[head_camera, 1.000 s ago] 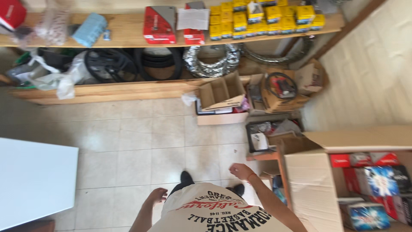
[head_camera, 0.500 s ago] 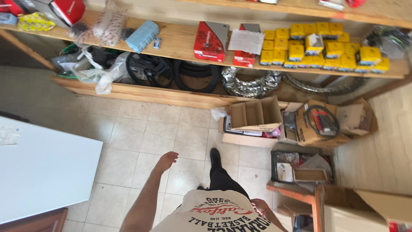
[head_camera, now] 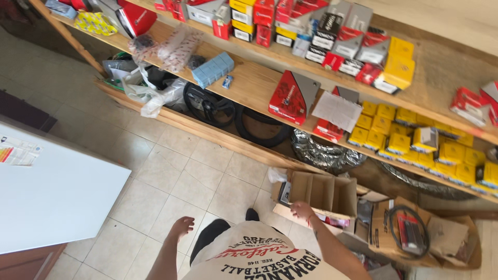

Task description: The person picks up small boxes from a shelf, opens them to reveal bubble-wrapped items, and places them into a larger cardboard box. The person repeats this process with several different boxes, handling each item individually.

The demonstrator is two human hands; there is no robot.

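My left hand (head_camera: pixel 181 227) hangs loose over the tiled floor (head_camera: pixel 171 171), fingers apart, holding nothing. My right hand (head_camera: pixel 302 210) reaches forward, just in front of an open brown cardboard box (head_camera: pixel 322 193) with dividers that sits on the floor below the shelves; the fingers are spread and nothing is in them. My printed light shirt (head_camera: pixel 259 259) fills the bottom of the view.
Wooden shelves (head_camera: pixel 259 83) hold red boxes (head_camera: pixel 290 96), several yellow boxes (head_camera: pixel 410 140), a blue box (head_camera: pixel 212 68) and plastic bags (head_camera: pixel 150 96). Black tyres (head_camera: pixel 259 129) and silver hose (head_camera: pixel 324 153) lie underneath. More cartons (head_camera: pixel 420 233) stand at right, a white table (head_camera: pixel 52 192) at left.
The view has swung left and tilted up toward the shelves. I have stepped closer to the divided box, and my right hand has risen toward it. My left hand has dropped lower.
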